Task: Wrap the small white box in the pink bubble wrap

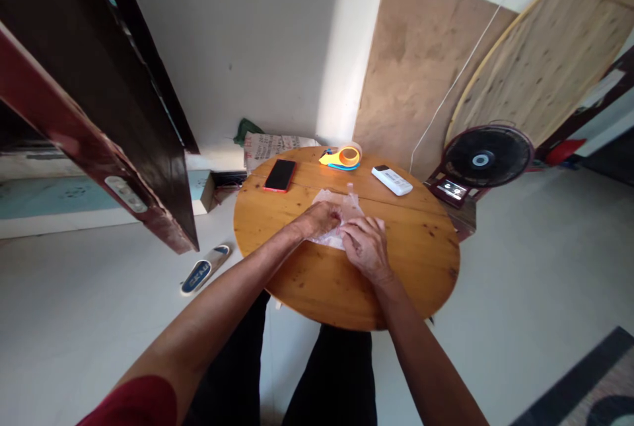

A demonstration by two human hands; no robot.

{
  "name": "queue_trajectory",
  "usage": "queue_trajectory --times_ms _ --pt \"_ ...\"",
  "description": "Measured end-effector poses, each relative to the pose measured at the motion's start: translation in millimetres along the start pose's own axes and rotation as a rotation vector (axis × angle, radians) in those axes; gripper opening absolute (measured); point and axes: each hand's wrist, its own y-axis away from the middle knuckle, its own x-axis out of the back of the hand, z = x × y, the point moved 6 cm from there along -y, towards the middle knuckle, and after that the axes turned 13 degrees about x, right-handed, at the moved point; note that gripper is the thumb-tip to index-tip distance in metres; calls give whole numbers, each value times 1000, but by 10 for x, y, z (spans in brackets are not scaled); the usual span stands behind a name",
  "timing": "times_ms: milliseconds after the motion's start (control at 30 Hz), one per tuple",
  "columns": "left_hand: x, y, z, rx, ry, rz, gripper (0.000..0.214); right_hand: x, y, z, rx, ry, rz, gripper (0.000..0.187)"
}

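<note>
A clear plastic bag point(341, 205) with something pale pink inside lies in the middle of a round wooden table point(307, 281). My left hand point(319, 218) rests on the bag's left part, its fingers curled and pinching the plastic. My right hand point(366, 244) lies over the bag's right near corner, fingers bent and pressed down on it. What is inside the bag is too small to name.
On the table's far side lie a red-edged phone point(280, 175), an orange and blue tape dispenser point(341, 158) and a white remote point(391, 180). A fan point(486, 156) stands on the floor to the right. A dark door point(99, 115) hangs at left, a sandal point(204, 269) below it.
</note>
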Motion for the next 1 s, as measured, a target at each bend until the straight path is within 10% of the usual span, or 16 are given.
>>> queue_trajectory --times_ms 167,367,667,1000 --pt "92 37 -97 38 -92 107 21 -38 -6 6 17 -4 -54 21" --pt "578 580 -418 205 -138 518 27 -49 -23 -37 6 14 -119 23" --pt "203 615 -814 596 318 93 40 -29 -35 -78 4 68 -145 25" --pt "94 425 -583 653 370 121 19 -56 -32 -88 11 78 -159 34"
